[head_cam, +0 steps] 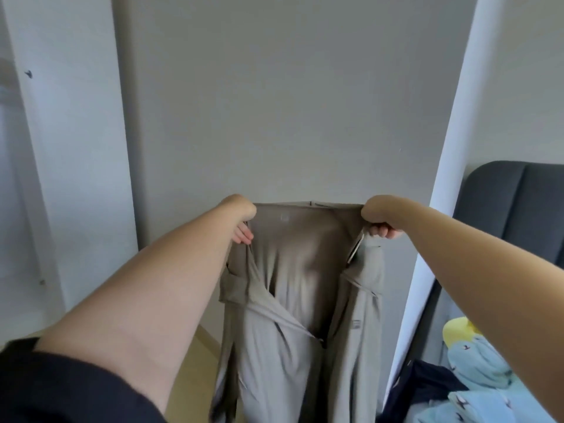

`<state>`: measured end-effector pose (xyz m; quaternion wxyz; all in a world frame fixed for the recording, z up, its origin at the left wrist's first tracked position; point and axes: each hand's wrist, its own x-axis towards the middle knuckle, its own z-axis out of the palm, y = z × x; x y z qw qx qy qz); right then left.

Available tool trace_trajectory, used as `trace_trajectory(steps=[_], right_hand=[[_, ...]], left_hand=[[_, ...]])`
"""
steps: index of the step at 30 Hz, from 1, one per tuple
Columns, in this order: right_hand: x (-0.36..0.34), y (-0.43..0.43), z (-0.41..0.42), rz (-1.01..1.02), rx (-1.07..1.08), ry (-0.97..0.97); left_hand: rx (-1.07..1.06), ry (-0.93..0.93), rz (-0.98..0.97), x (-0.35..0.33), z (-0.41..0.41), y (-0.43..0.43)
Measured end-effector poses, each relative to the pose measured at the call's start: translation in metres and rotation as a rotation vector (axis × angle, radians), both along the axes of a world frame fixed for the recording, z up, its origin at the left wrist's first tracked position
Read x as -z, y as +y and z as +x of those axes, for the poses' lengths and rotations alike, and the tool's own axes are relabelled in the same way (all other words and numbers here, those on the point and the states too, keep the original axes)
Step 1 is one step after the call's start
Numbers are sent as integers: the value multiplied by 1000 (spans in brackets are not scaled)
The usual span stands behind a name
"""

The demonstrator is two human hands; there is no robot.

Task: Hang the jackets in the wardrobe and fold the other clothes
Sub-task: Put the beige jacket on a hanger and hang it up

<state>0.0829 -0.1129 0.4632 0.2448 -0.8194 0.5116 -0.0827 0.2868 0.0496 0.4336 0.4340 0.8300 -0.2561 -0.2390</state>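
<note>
A: What is being held up?

B: One pair of grey-beige trousers in soft, smooth woven cloth [293,300], hanging by the waistband at six o'clock in front of a flat, matt grey wall panel [290,102]. The two legs drop loose, with folds crossing below the waist.

A: And the grip?

B: Two bare hands. The left hand [242,222] pinches the waistband's left end, fingers curled under the cloth. The right hand [380,218] is clenched round the right end, so the band is stretched flat between them.

A: Any writing?

B: A small pale label inside the waistband and a small mark on one leg, both too blurred to read.

A: Anything else?

B: At four o'clock, a dark grey padded headboard [512,203], one light-blue and yellow plush toy [476,377] and a dark navy garment [427,389].
</note>
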Motion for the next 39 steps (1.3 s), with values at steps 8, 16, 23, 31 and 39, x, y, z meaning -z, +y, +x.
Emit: trace_trajectory(steps=[8, 16, 23, 31, 39], right_hand=[[-22, -10, -25, 248, 190, -785], [-55, 14, -81, -52, 294, -953], [-96, 57, -174, -507, 337, -982], [-152, 114, -281, -800, 461, -1060], [-136, 109, -345, -936, 583, -917]], left_hand=[[-132, 32, -212, 5, 6, -2], [-44, 180, -532, -46, -69, -14], [79, 180, -733, -115, -148, -4], [193, 148, -979, -188, -237, 3], [220, 189, -948, -163, -300, -40]])
